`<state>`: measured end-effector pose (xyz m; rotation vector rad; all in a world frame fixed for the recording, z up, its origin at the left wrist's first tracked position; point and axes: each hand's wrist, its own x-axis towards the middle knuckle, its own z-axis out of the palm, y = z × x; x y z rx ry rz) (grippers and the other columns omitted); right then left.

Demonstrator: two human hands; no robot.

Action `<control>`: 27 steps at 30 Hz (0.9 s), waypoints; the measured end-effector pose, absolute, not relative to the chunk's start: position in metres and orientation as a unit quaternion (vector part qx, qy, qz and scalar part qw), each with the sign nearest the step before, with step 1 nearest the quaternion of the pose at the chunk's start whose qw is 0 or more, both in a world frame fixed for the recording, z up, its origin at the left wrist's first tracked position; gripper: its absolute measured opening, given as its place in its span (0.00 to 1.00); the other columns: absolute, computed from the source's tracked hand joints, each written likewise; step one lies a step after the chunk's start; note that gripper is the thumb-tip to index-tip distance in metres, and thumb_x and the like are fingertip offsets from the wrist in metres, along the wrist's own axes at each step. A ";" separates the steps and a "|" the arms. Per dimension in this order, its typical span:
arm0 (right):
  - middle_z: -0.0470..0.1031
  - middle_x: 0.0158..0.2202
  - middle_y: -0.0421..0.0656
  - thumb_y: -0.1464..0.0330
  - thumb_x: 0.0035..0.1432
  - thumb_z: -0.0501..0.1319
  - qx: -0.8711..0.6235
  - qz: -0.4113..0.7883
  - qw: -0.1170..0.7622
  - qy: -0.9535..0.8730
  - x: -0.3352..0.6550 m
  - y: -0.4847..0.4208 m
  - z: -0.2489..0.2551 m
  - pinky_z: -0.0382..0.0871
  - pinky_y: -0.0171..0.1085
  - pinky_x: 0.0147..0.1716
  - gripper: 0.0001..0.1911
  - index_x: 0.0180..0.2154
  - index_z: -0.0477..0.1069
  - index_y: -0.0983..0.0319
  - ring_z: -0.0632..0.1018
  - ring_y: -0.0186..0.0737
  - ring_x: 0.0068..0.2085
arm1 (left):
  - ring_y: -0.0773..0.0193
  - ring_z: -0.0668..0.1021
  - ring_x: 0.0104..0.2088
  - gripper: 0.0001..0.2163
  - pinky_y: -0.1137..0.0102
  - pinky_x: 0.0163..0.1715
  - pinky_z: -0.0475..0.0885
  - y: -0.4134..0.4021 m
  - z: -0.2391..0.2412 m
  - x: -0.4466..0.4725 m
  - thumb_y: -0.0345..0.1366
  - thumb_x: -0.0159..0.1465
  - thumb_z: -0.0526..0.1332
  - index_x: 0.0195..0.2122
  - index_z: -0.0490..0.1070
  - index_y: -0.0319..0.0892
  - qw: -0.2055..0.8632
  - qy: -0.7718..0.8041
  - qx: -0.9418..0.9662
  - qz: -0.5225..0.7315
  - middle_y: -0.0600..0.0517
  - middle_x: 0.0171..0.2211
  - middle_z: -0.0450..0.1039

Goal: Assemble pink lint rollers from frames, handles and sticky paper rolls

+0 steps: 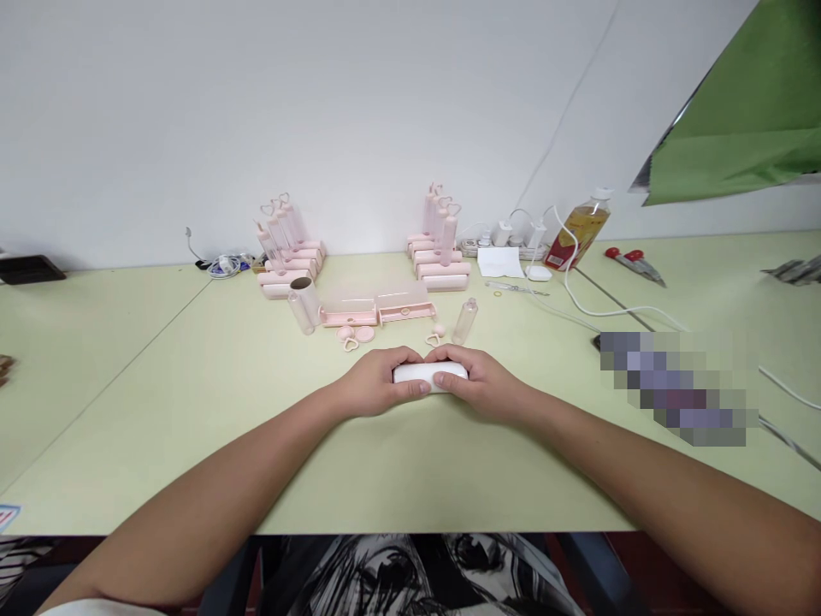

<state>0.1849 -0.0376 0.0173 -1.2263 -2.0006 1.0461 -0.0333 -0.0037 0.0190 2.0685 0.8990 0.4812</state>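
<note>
My left hand (378, 381) and my right hand (478, 381) both grip a white roll (428, 375) that lies across the pale green table (192, 402), one hand at each end, fingers curled round it. Just behind the hands lie a pink tray (375, 315), a clear tube (304, 305), a small clear bottle (465, 321), a round pink cap (364, 334) and heart-shaped pink pieces (350, 344).
Two stacks of pink lint rollers (292, 252) (441, 252) stand at the back. An oil bottle (581, 229), a power strip (506, 244), white cables (616, 310), a folded white cloth (500, 261) and red-handled scissors (632, 261) lie to the right. A green sheet (737, 120) hangs top right.
</note>
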 end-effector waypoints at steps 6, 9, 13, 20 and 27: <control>0.76 0.42 0.42 0.62 0.61 0.57 -0.454 0.388 0.285 -0.750 0.185 -0.037 0.016 0.67 0.38 0.39 0.12 0.45 0.71 0.59 0.75 0.43 0.41 | 0.61 0.75 0.37 0.21 0.70 0.34 0.69 -0.004 0.018 -0.033 0.54 0.59 0.60 0.45 0.72 0.43 0.412 0.359 0.815 0.190 0.51 0.39 0.75; 0.76 0.42 0.43 0.62 0.61 0.57 -0.456 0.389 0.284 -0.749 0.185 -0.037 0.017 0.67 0.38 0.39 0.13 0.45 0.71 0.59 0.75 0.43 0.41 | 0.61 0.75 0.36 0.21 0.70 0.34 0.69 -0.003 0.018 -0.033 0.53 0.59 0.61 0.45 0.72 0.43 0.418 0.356 0.814 0.189 0.51 0.39 0.75; 0.76 0.42 0.43 0.62 0.61 0.57 -0.457 0.391 0.285 -0.747 0.185 -0.037 0.017 0.67 0.38 0.38 0.13 0.44 0.71 0.59 0.75 0.43 0.41 | 0.61 0.75 0.37 0.21 0.70 0.35 0.69 -0.003 0.018 -0.033 0.53 0.59 0.60 0.46 0.72 0.43 0.415 0.355 0.816 0.189 0.51 0.40 0.75; 0.76 0.42 0.42 0.62 0.61 0.57 -0.453 0.387 0.287 -0.750 0.185 -0.037 0.016 0.67 0.38 0.38 0.12 0.44 0.71 0.59 0.75 0.43 0.41 | 0.61 0.75 0.37 0.21 0.69 0.35 0.69 -0.003 0.018 -0.033 0.54 0.59 0.60 0.46 0.72 0.43 0.415 0.359 0.814 0.190 0.51 0.39 0.75; 0.76 0.42 0.42 0.62 0.61 0.57 -0.451 0.392 0.287 -0.748 0.186 -0.036 0.015 0.67 0.38 0.39 0.12 0.44 0.71 0.59 0.75 0.43 0.42 | 0.62 0.75 0.37 0.21 0.70 0.34 0.69 -0.003 0.017 -0.034 0.53 0.59 0.60 0.46 0.72 0.44 0.411 0.355 0.817 0.191 0.52 0.40 0.75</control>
